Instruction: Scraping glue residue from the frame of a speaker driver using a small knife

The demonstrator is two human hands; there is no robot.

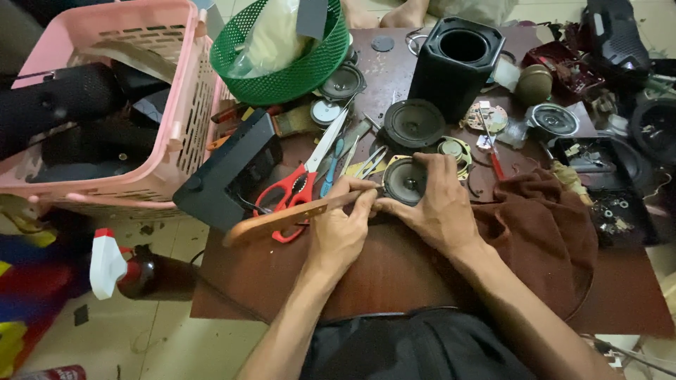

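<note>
Hands on small speaker [407,181], left [343,226] gripping wooden-handled tool [282,219]

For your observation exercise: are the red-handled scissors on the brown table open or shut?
Open: the red-handled scissors lie with blades slightly parted, the handle loops spread apart.

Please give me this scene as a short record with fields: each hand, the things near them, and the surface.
left hand: grip on a wooden-handled tool, tip toward the speaker
right hand: steadies a small round speaker driver
near: red-handled scissors, black speaker box, green basket, pink basket
surface: brown table with a brown cloth
</note>
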